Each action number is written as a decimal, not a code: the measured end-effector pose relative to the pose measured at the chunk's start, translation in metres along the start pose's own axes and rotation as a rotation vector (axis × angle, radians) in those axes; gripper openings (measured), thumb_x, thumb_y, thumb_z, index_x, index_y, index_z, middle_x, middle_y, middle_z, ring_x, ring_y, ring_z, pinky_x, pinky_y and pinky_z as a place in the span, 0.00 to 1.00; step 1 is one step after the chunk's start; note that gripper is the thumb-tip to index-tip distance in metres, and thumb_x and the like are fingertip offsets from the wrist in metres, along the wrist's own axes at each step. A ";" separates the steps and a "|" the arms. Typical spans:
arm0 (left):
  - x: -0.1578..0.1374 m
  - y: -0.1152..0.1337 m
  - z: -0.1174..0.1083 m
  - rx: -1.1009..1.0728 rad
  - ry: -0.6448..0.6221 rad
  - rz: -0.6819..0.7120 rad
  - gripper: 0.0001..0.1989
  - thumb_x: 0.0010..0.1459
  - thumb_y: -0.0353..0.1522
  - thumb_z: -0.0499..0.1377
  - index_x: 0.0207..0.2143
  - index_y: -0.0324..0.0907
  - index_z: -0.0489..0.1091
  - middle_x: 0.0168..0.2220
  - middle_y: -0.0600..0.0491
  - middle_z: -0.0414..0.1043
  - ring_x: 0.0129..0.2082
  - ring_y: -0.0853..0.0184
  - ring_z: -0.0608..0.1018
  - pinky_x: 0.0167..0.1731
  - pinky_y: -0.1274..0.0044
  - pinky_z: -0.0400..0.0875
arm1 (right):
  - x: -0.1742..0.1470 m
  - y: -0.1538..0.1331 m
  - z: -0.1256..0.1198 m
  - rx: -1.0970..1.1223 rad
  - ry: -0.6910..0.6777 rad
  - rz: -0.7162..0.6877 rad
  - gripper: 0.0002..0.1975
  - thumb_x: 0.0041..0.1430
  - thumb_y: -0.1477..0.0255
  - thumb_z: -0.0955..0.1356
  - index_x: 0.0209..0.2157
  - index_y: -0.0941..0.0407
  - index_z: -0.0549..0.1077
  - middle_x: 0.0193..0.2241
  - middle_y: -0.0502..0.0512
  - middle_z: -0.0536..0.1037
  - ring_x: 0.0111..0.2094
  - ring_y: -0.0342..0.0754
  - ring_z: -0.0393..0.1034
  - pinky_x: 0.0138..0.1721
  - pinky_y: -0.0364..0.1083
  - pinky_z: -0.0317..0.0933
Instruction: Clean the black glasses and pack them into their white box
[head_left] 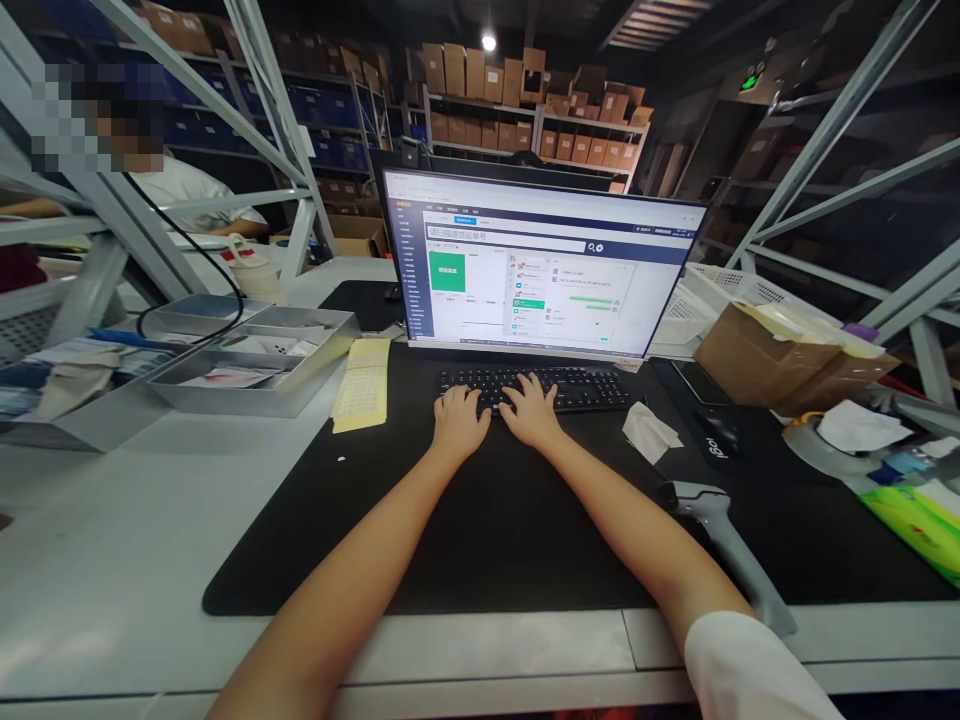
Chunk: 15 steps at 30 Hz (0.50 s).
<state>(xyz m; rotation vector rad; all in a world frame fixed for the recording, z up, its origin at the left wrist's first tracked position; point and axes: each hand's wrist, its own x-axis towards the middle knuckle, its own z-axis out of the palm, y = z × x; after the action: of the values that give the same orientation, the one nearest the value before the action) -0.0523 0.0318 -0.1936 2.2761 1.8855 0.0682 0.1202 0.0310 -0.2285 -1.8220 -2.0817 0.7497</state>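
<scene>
Both hands rest on a black keyboard [592, 390] in front of a lit monitor [540, 260]. My left hand [459, 422] lies on the left part of the keys, fingers spread and slightly bent. Close beside it, my right hand [531, 410] touches the middle keys with its fingers apart. Neither hand holds anything. The screen shows a window with a search bar, a green square and a chat panel. A black desk mat [480, 540] lies beneath the keyboard and forearms. By my right forearm lies a grey handheld barcode scanner [727, 540].
Left of the keyboard are a yellow label stack [362, 385] and grey trays [255, 370] of papers. To the right sit a crumpled tissue [651, 432], a mouse [716, 432], a phone [699, 382], cardboard boxes [772, 350] and a green tissue pack [915, 530]. A person [195, 190] sits at far left.
</scene>
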 end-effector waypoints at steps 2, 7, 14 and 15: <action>0.000 0.000 0.001 -0.003 0.001 -0.002 0.20 0.67 0.36 0.58 0.59 0.37 0.70 0.61 0.39 0.67 0.63 0.50 0.67 0.63 0.58 0.63 | 0.000 -0.001 0.000 -0.012 -0.011 0.004 0.24 0.73 0.59 0.62 0.63 0.52 0.73 0.72 0.65 0.55 0.74 0.65 0.39 0.66 0.78 0.33; 0.000 0.000 0.003 -0.010 0.000 -0.013 0.21 0.67 0.36 0.58 0.60 0.37 0.70 0.62 0.39 0.66 0.65 0.50 0.66 0.64 0.58 0.63 | 0.002 -0.003 0.000 -0.058 0.034 0.071 0.27 0.74 0.55 0.61 0.67 0.52 0.69 0.74 0.65 0.48 0.75 0.67 0.34 0.66 0.79 0.31; 0.000 0.000 0.002 -0.003 0.005 -0.013 0.21 0.67 0.36 0.59 0.60 0.37 0.71 0.63 0.38 0.66 0.65 0.49 0.66 0.63 0.57 0.64 | 0.002 -0.003 0.000 -0.029 0.106 0.121 0.29 0.75 0.58 0.58 0.68 0.57 0.66 0.63 0.69 0.69 0.71 0.66 0.47 0.66 0.79 0.29; 0.000 0.000 0.001 -0.001 0.007 -0.011 0.21 0.67 0.36 0.59 0.60 0.37 0.70 0.62 0.38 0.66 0.64 0.49 0.66 0.63 0.57 0.64 | 0.002 -0.002 0.000 -0.016 0.107 0.124 0.29 0.75 0.59 0.58 0.70 0.58 0.64 0.62 0.69 0.70 0.71 0.66 0.48 0.66 0.79 0.29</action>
<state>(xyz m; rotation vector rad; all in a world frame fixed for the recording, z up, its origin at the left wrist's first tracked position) -0.0517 0.0313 -0.1949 2.2680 1.9003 0.0758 0.1178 0.0330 -0.2279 -1.9690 -1.9290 0.6512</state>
